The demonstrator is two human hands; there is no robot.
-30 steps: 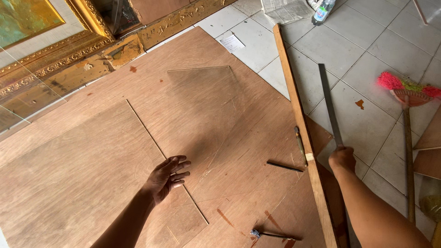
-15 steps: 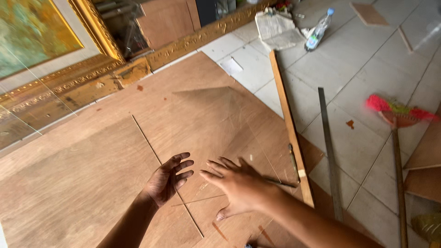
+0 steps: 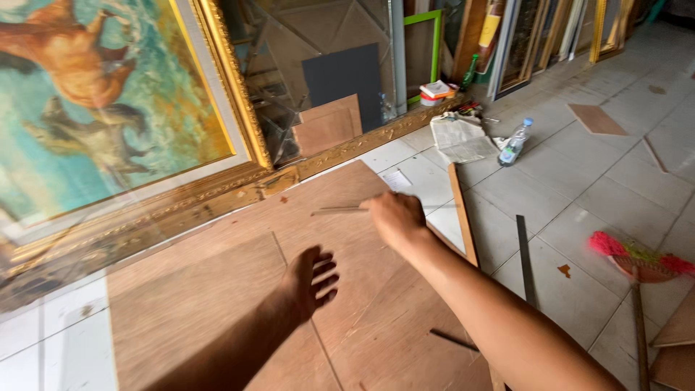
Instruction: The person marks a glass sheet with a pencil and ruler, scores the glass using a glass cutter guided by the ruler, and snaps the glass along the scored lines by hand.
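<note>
A big flat plywood sheet lies on the floor in the lower middle of the frame; it is brown and smooth, with a thin straight line running down it. The left hand rests flat on the plywood near that line, with fingers spread and holding nothing. The right hand reaches to the far edge of the sheet, in the middle of the frame, and its fingers are closed on the edge of a clear glass pane that is hard to see; only its thin edge shows as a pale line. Just to the right of the hand, a long narrow wooden strip lies along the sheet's side. Farther right, a long grey metal ruler lies on the pale floor tiles. A broom with pink and green bristles lies at the right edge. In the upper left leans a painting of horses in a bumpy gold frame. A plastic bottle stands in the upper right.
</note>
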